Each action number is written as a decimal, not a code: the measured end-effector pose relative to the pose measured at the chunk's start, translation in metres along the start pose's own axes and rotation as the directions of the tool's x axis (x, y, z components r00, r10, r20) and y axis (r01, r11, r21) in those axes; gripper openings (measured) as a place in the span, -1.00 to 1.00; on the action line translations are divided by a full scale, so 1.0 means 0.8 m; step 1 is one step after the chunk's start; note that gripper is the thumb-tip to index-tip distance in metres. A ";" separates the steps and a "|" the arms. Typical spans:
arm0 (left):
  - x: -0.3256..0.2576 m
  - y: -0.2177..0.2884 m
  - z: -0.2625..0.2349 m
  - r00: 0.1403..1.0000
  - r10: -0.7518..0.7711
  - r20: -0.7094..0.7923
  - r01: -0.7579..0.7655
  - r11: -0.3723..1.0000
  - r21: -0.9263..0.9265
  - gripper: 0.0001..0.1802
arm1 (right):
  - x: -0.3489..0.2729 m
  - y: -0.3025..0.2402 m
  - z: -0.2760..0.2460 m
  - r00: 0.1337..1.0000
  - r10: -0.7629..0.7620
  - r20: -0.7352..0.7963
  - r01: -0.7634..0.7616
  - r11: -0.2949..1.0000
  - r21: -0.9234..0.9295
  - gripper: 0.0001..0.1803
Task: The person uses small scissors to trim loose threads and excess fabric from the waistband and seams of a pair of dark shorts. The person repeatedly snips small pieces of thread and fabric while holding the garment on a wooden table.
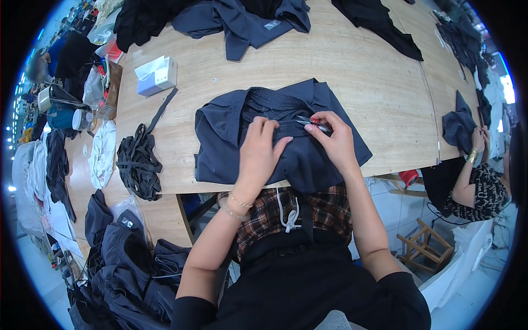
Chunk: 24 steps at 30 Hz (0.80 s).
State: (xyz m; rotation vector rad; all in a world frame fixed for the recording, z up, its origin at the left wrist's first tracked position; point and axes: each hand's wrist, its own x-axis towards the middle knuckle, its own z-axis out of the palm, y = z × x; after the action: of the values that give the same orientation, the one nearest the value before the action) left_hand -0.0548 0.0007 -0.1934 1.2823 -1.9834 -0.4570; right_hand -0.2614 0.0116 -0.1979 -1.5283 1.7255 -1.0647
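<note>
Reaching the near edge of the wood-grained table (396,121), the navy elastic-waist garment (217,159) has bare tabletop beyond it and to its right; a tissue box (157,77) and tangled dark straps (137,168) lie to its left. The right hand (336,138) grips red-trimmed metal thread snips (303,121) at the waistband (285,130); the left hand (259,148) rests there, fingers bent, thumb apart, and any pinch on the cloth cannot be determined. The waistband is finely gathered, the garment otherwise smooth, matt and folded

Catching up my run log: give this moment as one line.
left hand: on garment | right hand: holding snips | garment: dark, on table
</note>
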 end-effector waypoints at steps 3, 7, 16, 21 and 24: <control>-0.007 -0.016 0.031 0.989 -0.138 0.056 0.129 0.983 0.133 -0.65 | -0.003 -0.010 0.000 1.000 -0.025 0.009 0.025 1.000 0.003 -0.68; -0.007 -0.029 0.029 0.991 -0.081 0.109 0.073 0.994 0.080 -0.78 | -0.007 -0.008 -0.002 0.999 -0.037 0.011 0.037 0.999 0.005 -0.67; -0.003 -0.036 0.005 0.969 -0.070 0.239 0.019 0.978 0.210 -0.90 | -0.006 -0.013 0.012 0.992 -0.123 0.032 0.126 0.988 -0.091 -0.62; 0.006 -0.038 0.002 0.969 -0.035 0.244 -0.004 0.988 0.156 -0.94 | -0.001 -0.029 0.017 0.986 -0.159 0.052 0.166 0.965 -0.201 -0.59; 0.012 -0.045 0.000 0.951 -0.128 0.280 0.116 0.992 0.058 -0.94 | 0.004 -0.029 0.016 0.981 -0.184 0.064 0.194 0.951 -0.242 -0.60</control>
State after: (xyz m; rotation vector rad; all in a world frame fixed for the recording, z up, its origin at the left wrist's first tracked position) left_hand -0.0341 -0.0242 -0.2125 1.4367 -2.1643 -0.6974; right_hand -0.2396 0.0059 -0.1841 -1.8900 1.7640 -0.9277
